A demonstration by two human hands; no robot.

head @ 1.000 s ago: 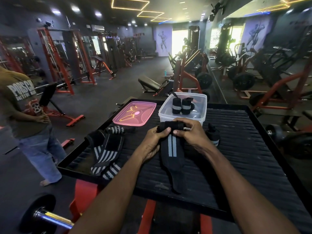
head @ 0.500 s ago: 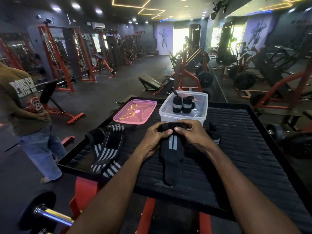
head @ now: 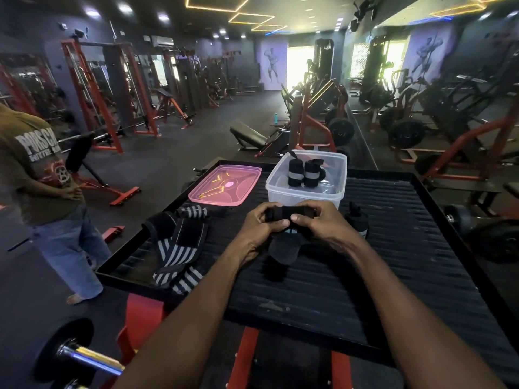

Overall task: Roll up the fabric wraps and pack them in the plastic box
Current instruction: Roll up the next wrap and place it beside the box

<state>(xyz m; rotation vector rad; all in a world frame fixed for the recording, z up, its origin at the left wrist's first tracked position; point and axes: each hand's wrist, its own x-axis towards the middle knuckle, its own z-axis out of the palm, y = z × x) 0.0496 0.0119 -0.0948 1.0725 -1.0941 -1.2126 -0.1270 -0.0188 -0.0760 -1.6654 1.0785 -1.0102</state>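
i see matt black woven cloth in the wrap (head: 283,242), translucent smooth plastic in the box (head: 303,195), glossy pink plastic on the lid (head: 224,186), and a ribbed, dull black bench (head: 393,248).

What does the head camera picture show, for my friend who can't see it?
Two hands, left hand and right hand, roll up a black wrap over a dark tray in a gym. Behind them a clear box holds two rolled wraps, with its pink lid beside it and loose striped wraps at left.
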